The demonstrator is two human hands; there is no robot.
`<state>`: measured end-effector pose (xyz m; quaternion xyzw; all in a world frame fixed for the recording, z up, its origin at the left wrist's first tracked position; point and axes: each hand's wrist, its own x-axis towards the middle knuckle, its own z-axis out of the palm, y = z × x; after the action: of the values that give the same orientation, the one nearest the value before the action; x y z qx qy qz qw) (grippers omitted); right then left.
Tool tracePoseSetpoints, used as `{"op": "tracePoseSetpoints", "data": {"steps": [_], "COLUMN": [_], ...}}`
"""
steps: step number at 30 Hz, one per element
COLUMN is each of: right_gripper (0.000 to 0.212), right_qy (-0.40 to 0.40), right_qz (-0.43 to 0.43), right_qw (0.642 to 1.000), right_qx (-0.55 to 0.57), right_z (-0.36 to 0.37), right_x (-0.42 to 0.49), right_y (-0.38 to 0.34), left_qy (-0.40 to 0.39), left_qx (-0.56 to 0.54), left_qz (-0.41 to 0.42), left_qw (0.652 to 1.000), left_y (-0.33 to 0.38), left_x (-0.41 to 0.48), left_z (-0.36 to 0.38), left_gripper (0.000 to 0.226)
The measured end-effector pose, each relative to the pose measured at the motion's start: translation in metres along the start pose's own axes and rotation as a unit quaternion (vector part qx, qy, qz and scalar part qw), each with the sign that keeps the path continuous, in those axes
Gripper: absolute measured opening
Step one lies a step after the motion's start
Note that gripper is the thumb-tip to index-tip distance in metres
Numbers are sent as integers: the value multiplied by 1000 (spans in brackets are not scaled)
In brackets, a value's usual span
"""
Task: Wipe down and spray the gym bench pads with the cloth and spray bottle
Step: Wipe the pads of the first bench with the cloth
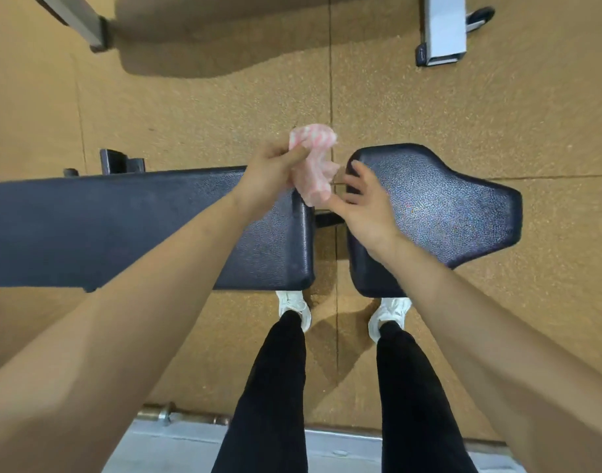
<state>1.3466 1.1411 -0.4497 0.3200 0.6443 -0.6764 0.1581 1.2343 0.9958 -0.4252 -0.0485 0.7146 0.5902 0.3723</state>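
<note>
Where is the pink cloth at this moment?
In the head view, the pink cloth is held up in the left hand, above the gap between the long pad and seat pad.

Black bench pads (122, 227) on speckled floor (224, 107)

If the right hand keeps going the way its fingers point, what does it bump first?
Probably the pink cloth held by the left hand. The right hand has open fingers pointing up-left toward it, almost touching, though depth is unclear.
</note>
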Motion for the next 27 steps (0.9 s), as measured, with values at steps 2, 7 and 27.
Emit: {"op": "tracePoseSetpoints", "data": {"steps": [2, 7, 27], "right_gripper": [55, 11, 17], "right_qy": [-14, 57, -138], "right_qz": [-13, -44, 42], "right_qw": [1000, 997, 934], "right_qx": [25, -40, -326], "right_z": [26, 44, 76], "right_x": [16, 43, 148], "right_y": [-10, -12, -52], "left_qy": [-4, 61, 273], "left_qx": [-59, -115, 427], "left_qz": [-28, -64, -108], "left_qw": [998, 989, 855], "left_y": [-1, -10, -119], "left_x": [-9, -5, -53], "left_z": [-8, -25, -140], "left_gripper": [31, 22, 81]}}
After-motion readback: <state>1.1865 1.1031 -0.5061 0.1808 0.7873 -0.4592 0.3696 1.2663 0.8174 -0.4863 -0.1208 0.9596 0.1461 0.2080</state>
